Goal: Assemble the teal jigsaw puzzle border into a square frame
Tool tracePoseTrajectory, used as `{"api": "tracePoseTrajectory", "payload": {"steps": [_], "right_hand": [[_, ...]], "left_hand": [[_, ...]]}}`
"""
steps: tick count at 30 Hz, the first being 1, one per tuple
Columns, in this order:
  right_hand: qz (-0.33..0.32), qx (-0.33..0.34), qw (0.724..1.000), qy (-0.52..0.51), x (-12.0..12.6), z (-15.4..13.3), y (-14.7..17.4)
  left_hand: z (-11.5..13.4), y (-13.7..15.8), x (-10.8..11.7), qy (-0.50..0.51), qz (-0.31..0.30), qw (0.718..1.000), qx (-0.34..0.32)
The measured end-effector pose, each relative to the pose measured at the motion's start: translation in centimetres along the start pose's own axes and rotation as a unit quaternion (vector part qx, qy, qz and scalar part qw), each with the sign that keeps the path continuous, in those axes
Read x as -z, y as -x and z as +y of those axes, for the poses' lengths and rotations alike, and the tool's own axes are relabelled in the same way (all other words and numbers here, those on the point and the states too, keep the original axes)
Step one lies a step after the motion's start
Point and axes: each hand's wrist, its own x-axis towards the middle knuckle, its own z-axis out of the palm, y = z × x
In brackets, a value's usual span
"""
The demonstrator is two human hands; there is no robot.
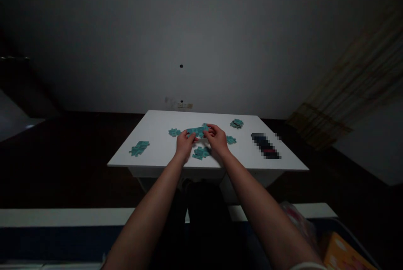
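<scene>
Both hands, left hand [184,141] and right hand [216,136], pinch a joined strip of puzzle pieces [197,130] mid-table [157,123]; loose clusters [139,148] lie around, and a dark blurred object [266,146] lies well to the right

A dim room in what looks like a home, seen from above a small white table [157,127] set against a bare grey wall [201,30]. A wall socket [184,105] sits just above the table's far edge, and the floor [69,156] around it is dark. A pale striped curtain [355,89] hangs at the right. Teal jigsaw pieces [139,148] lie scattered in small clusters over the tabletop, a pastime setting rather than a workplace. An orange box [343,255] rests at the lower right, near the seated person.
</scene>
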Motion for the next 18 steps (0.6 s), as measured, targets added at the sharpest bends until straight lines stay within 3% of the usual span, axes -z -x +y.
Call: {"api": "tracePoseTrajectory", "payload": {"steps": [5,18], "right_hand": [[0.015,-0.027,0.999,-0.013,2.0,2.5,0.5],[-0.016,0.008,1.000,-0.012,2.2,4.4,0.6]], "left_hand": [[-1.1,-0.3,-0.6,-0.057,-0.039,0.998,0.005],[-0.9,0.5,-0.1,-0.059,-0.013,0.998,0.009]]}}
